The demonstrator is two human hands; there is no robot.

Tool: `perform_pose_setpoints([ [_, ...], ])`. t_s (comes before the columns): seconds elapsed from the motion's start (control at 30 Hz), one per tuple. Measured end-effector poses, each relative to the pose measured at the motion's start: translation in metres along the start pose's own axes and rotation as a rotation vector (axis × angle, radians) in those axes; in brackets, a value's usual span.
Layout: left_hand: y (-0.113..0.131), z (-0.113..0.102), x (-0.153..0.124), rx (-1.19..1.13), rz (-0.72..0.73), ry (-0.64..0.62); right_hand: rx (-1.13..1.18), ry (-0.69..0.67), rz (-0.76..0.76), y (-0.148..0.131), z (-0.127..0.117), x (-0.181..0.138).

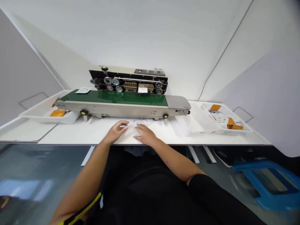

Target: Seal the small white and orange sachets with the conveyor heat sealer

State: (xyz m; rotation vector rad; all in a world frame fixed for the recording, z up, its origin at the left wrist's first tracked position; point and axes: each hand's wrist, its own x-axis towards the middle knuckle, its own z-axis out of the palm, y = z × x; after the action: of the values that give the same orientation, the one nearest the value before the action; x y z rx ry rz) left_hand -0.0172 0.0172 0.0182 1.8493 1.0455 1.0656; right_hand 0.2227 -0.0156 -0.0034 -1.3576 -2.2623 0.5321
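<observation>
The left hand (pixel 117 131) is half-curled, the right hand (pixel 145 135) loosely spread; whether the fingers hold the printed sheets (pixel 148 121) just beyond them, I cannot tell; a forward nudge could slip those well under the conveyor (pixel 117 107) ahead; the white worktop (pixel 77 133) lies beneath the fingers, trays (pixel 70 118) either side, plain wall (pixel 185 43) beyond.

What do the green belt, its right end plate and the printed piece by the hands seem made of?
Green belt: likely rubber or PVC, from its smooth, reflective surface. End plate: probably metal, by its grey sheen. Printed piece: white, dark print; paper or film, unclear.
</observation>
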Motion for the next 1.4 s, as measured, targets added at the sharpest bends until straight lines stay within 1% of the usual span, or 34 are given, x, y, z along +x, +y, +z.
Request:
perform_pose_setpoints([
  [0.07,0.000,0.000,0.000,0.006,0.005,0.001,0.036,0.059,-0.005,0.002,-0.003,0.000],
  [0.17,0.001,0.000,-0.001,0.025,0.029,-0.007,0.137,0.204,-0.015,0.005,-0.008,-0.001],
  [0.27,0.004,0.000,-0.002,0.088,0.103,-0.082,0.319,0.300,-0.059,0.008,-0.011,-0.003],
  [0.37,0.006,0.002,-0.002,0.190,0.206,-0.203,0.542,0.286,-0.135,0.011,-0.013,-0.006],
  [0.43,0.005,0.003,-0.001,0.224,0.260,-0.247,0.633,0.249,-0.184,0.012,-0.014,-0.007],
  [0.5,0.002,0.003,0.001,0.220,0.276,-0.248,0.680,0.202,-0.215,0.012,-0.016,-0.008],
  [0.57,0.000,0.002,0.001,0.203,0.256,-0.198,0.713,0.154,-0.210,0.012,-0.016,-0.007],
  [0.63,0.000,0.001,0.000,0.197,0.213,-0.118,0.715,0.127,-0.197,0.011,-0.017,-0.006],
  [0.73,0.003,0.001,-0.004,0.188,0.134,-0.029,0.633,0.138,-0.198,0.008,-0.018,-0.006],
  [0.83,0.006,0.003,-0.006,0.183,0.071,-0.019,0.454,0.136,-0.113,0.000,-0.019,-0.007],
  [0.93,0.005,0.004,-0.006,0.145,0.040,-0.029,0.284,0.115,-0.025,-0.007,-0.025,-0.008],
  [1.03,-0.001,0.004,-0.004,0.032,0.012,-0.020,0.246,0.095,-0.022,-0.007,-0.046,-0.003],
  [1.1,-0.005,0.002,-0.003,-0.029,0.007,0.000,0.331,0.114,0.003,-0.001,-0.071,0.004],
  [1.17,-0.006,0.001,-0.002,-0.046,0.009,0.013,0.516,0.221,0.073,0.007,-0.104,0.013],
  [1.27,-0.006,-0.002,-0.001,-0.030,0.009,0.009,0.787,0.480,0.156,0.021,-0.154,0.023],
  [1.33,-0.005,-0.002,0.000,-0.015,0.009,0.002,0.887,0.612,0.168,0.029,-0.181,0.026],
  [1.4,-0.005,-0.002,0.000,-0.002,0.009,-0.004,0.958,0.684,0.190,0.037,-0.200,0.026],
])
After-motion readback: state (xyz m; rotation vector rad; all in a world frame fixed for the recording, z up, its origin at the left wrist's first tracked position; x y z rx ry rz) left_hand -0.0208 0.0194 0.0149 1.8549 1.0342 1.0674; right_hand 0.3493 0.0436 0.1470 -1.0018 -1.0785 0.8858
